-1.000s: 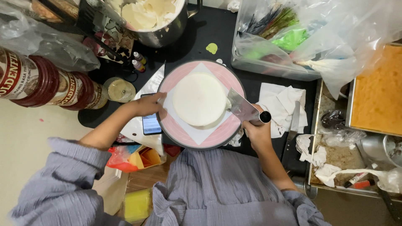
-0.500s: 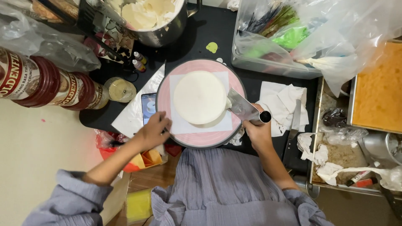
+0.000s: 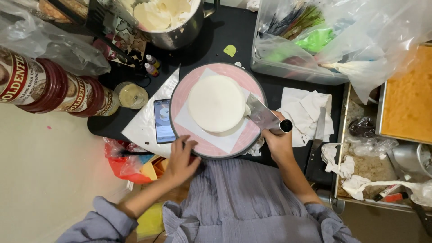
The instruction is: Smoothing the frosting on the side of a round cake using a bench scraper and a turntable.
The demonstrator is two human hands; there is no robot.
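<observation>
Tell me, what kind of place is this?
Probably a home baking corner: a white frosted cake sits on a pink turntable, beside a metal bowl of frosting and piping bags.

Phone [image 3: 164,120] and jars [image 3: 67,92] crowding turntable's [image 3: 198,146] left

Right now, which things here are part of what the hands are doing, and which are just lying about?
In use:
left hand on the pink turntable rim
right hand holding the metal scraper against the white cake

Lying about:
phone
jars
crumpled paper towels
bowl of cream
orange sheet cake
</observation>
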